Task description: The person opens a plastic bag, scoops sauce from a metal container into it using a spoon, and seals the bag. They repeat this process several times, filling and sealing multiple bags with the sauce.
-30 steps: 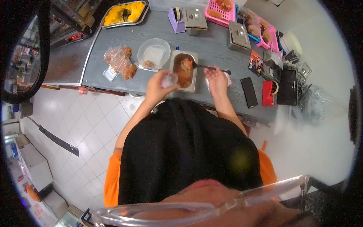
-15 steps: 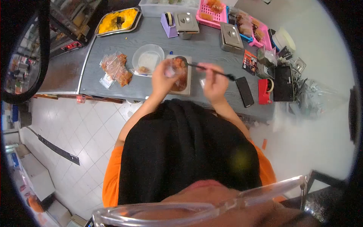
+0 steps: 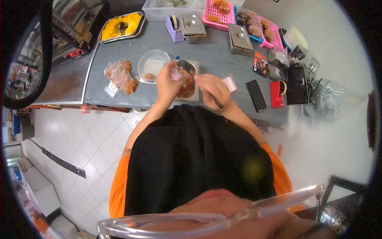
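Observation:
My left hand (image 3: 168, 83) is closed round a small clear bag or cup (image 3: 176, 74), which hangs over the near-left part of a metal tray (image 3: 195, 94) of reddish-brown food. In my right hand (image 3: 215, 90) is a black ladle (image 3: 184, 66), its dark bowl at the mouth of the clear container and its handle end showing below my fingers. To the left stands a round translucent tub (image 3: 164, 56) with a little food inside. Further left lie clear bags of orange-red food (image 3: 121, 75).
A yellow food tray (image 3: 140, 28) is at the back left. Along the back are a purple tape dispenser (image 3: 173, 33), lidded metal containers (image 3: 239, 38) and a pink basket (image 3: 211, 16). A phone (image 3: 256, 95) and a red tape dispenser (image 3: 275, 95) lie to the right.
My right hand has moved left and toward me, and the ladle has turned from nearly level to steeply slanted, its bowl now over the clear container. A small packet right of my right hand is uncovered.

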Tool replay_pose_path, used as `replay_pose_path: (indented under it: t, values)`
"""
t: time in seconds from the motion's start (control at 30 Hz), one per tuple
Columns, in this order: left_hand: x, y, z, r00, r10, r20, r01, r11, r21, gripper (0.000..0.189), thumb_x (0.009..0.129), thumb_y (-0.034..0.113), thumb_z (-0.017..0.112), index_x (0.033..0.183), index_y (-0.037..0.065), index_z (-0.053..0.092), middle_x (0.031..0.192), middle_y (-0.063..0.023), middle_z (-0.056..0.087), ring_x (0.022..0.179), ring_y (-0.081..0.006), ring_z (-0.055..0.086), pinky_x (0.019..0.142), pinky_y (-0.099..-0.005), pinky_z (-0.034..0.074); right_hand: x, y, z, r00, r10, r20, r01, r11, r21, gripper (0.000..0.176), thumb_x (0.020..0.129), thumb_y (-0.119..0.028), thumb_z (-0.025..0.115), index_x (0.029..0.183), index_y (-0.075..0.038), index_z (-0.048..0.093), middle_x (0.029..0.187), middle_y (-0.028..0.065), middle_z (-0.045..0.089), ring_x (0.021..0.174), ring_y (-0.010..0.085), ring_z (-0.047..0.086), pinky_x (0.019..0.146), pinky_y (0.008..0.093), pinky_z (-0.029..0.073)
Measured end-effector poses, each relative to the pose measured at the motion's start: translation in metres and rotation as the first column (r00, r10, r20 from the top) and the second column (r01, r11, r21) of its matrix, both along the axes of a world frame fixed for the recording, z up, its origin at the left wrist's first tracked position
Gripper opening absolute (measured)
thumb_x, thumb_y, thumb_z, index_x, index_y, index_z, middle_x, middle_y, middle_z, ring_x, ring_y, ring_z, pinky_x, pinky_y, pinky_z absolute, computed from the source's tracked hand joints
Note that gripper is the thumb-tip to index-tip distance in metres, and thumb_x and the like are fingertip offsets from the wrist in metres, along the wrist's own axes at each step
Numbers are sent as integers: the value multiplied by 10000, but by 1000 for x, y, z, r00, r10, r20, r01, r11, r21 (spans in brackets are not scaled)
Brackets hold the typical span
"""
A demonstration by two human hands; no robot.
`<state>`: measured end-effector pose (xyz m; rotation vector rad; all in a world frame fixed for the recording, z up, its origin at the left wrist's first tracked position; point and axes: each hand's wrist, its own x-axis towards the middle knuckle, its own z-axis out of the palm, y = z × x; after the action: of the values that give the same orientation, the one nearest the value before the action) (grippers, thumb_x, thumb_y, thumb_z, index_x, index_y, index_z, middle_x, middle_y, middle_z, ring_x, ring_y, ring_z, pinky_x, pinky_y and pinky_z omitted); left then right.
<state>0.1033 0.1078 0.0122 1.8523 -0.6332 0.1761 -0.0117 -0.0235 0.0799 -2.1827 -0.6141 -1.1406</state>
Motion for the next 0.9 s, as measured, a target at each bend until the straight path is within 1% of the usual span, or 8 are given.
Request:
replay_pose_path:
  t: [0.57,0.63,0.67,0.7,0.73,0.77,0.87,0.9]
  values:
    - [-2,2,2,997,32,68,-33,999,17,504,607,167,788,1047,32,584,963,-120,632,895,-275,607,783,-343,469,-2,0,-7,1000,-11,-5,11,1000,-2,220,754,63,595,961,21,533,1039,177,592,882,305,614,750,365,515]
    - [-1,2,4,999,14,42,-15,1000,27,520,620,161,794,1070,27,572,977,-126,634,902,-250,610,796,-336,468,0,-4,-15,996,-82,43,70,971,228,104,875,8,502,977,22,508,956,200,619,844,295,633,747,363,520]
    - [-1,4,4,1000,-6,12,6,999,43,536,633,155,800,1094,22,561,991,-132,636,908,-225,614,808,-330,466,3,-5,-17,996,-79,42,68,971,228,104,875,8,502,977,22,508,956,200,619,844,295,633,747,363,520]
    - [-2,6,6,1000,-3,11,3,999,43,536,633,155,800,1094,22,561,991,-132,636,908,-225,614,808,-330,466,7,-5,-19,997,-74,-17,69,796,601,108,908,-46,468,991,21,491,977,194,605,837,270,630,751,361,525]
    - [-2,8,8,999,-48,-11,48,999,7,531,642,164,802,1093,19,560,992,-123,637,909,-212,611,806,-329,465,13,-7,-21,997,-45,-69,82,484,871,140,941,-99,435,1004,20,474,997,189,592,830,245,627,755,359,530]
    - [-2,10,8,995,-93,-30,92,995,-29,527,651,173,804,1091,17,559,992,-113,637,909,-199,607,804,-329,464,17,-17,-26,997,-15,-78,79,303,950,199,966,-160,393,1030,20,448,973,185,593,822,223,626,761,355,535]
    - [0,29,3,989,-138,-52,136,990,-37,530,661,151,795,1108,17,545,994,-98,634,914,-176,596,801,-313,461,24,-32,-68,961,73,-265,247,196,949,191,963,-168,408,1029,3,462,954,163,606,818,219,628,743,342,535]
    - [0,38,0,989,-138,-58,137,990,-30,530,661,151,795,1108,17,545,994,-98,634,914,-176,596,801,-313,461,24,-27,-81,908,115,-403,346,337,876,200,953,-175,435,979,5,517,936,153,624,820,203,632,710,317,522]
